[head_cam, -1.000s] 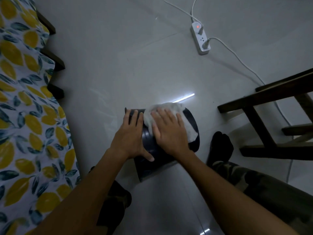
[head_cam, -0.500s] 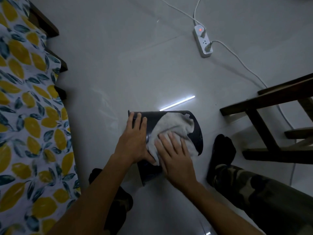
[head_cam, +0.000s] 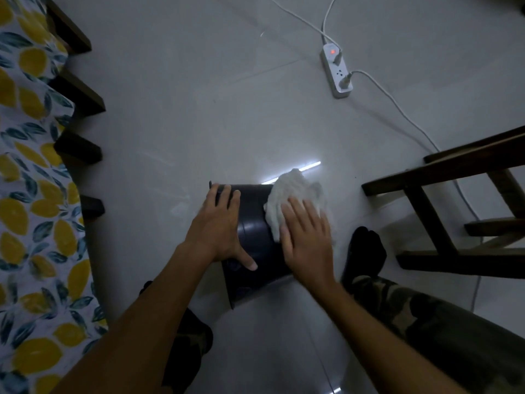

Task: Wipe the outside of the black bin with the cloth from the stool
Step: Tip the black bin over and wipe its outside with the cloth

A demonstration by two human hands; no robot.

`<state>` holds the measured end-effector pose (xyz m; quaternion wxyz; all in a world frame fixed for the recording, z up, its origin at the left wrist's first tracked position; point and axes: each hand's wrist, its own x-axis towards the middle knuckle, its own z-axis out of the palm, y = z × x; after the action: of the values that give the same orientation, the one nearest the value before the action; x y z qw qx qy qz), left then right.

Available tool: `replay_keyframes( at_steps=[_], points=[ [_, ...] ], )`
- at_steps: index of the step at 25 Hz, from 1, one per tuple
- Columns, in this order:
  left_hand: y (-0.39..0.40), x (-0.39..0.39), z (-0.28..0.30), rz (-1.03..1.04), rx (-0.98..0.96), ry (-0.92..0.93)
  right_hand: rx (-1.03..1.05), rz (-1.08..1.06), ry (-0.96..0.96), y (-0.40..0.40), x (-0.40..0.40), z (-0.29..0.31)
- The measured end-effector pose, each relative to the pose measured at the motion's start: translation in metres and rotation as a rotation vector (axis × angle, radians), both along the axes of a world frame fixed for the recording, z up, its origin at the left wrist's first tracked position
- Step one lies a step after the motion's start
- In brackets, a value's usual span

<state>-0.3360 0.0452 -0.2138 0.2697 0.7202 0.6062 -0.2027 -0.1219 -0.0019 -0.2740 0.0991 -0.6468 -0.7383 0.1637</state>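
The black bin (head_cam: 254, 231) lies on its side on the grey floor between my feet. My left hand (head_cam: 220, 226) is spread flat on the bin's left flank, thumb stretched toward me. A crumpled white cloth (head_cam: 289, 191) covers the bin's far right part and sticks out past its edge. My right hand (head_cam: 308, 237) presses flat on the near part of the cloth, fingers slightly apart. The bin's right side is hidden under the cloth and that hand.
A dark wooden stool (head_cam: 460, 206) stands at the right. A white power strip (head_cam: 336, 71) with cables lies on the floor beyond. A bed with a lemon-print sheet (head_cam: 31, 194) runs along the left. My feet in black socks (head_cam: 365, 254) flank the bin.
My right hand has slid the cloth from the bin's near middle up and to the right, toward its far end. The left hand stays in the same place on the bin.
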Motion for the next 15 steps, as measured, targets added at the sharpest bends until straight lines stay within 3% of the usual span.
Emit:
replay_keyframes(
  at_steps=[4,8,11,15],
  points=[
    [-0.002,-0.001,-0.002,-0.011,0.01,0.009,0.027,0.19,-0.019,-0.091,0.002,-0.002],
    [-0.004,0.002,0.003,-0.042,0.03,0.026,0.039,0.2,-0.006,0.01,-0.024,0.003],
    [-0.003,0.004,0.004,-0.002,0.016,0.025,-0.13,-0.055,0.021,0.098,-0.029,0.006],
    [-0.011,0.008,0.002,-0.023,0.014,0.038,-0.169,-0.057,-0.004,0.093,0.006,-0.002]
  ],
)
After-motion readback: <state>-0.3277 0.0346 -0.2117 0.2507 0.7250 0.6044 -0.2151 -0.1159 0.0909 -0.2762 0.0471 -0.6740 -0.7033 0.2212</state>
